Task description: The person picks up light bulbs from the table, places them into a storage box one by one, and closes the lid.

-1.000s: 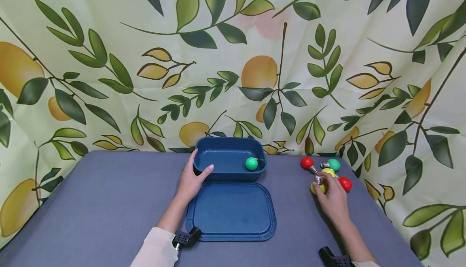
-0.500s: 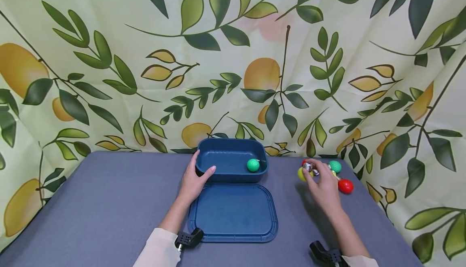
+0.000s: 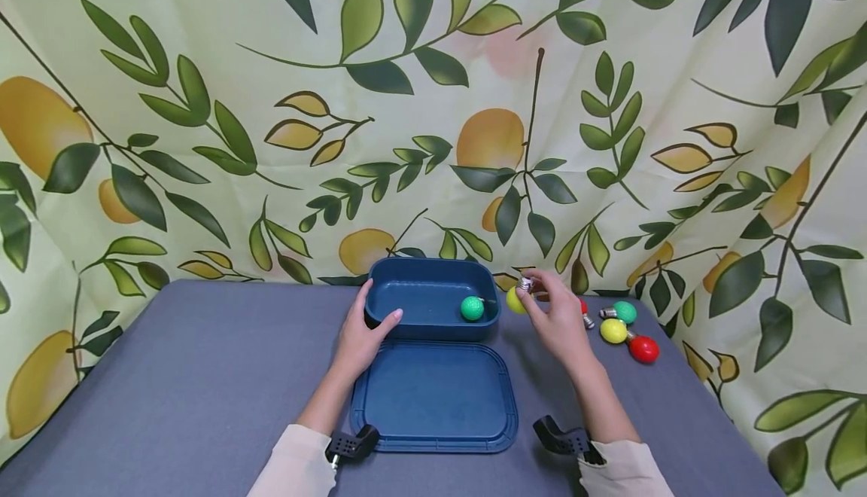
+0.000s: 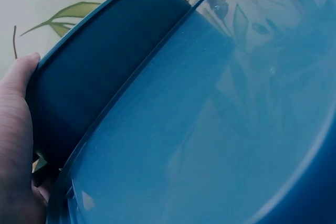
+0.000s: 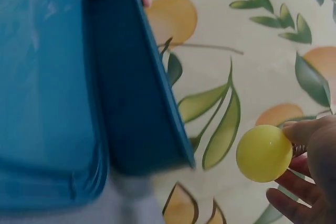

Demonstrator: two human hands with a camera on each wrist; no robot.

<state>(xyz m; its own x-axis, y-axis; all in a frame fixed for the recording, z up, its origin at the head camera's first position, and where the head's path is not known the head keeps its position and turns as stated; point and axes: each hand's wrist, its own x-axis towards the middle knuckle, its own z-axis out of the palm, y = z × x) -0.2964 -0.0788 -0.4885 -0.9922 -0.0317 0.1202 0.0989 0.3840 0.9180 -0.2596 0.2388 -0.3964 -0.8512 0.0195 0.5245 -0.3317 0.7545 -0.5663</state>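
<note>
A blue plastic box (image 3: 428, 330) stands at the far side of the table with a green light bulb (image 3: 472, 308) lying inside, near its right end. My left hand (image 3: 359, 337) grips the box's left front corner, thumb on the front wall and fingers along the left end. Just right of the box, my right hand (image 3: 557, 316) pinches a yellow light bulb (image 5: 264, 153) by its silver screw base, the round globe pointing away from the fingers. In the right wrist view that bulb is apart from the box wall.
A blue lid (image 3: 433, 399) lies flat in front of the box. To the right rest loose bulbs: a green one (image 3: 625, 312), a yellow one (image 3: 613, 331), a red one (image 3: 643, 349) and another red one, partly hidden by my right hand. A leaf-patterned cloth (image 3: 406, 105) hangs behind.
My right hand has lifted the yellow bulb from the group at the right and carried it left, close to the box. My left hand stays on the box.
</note>
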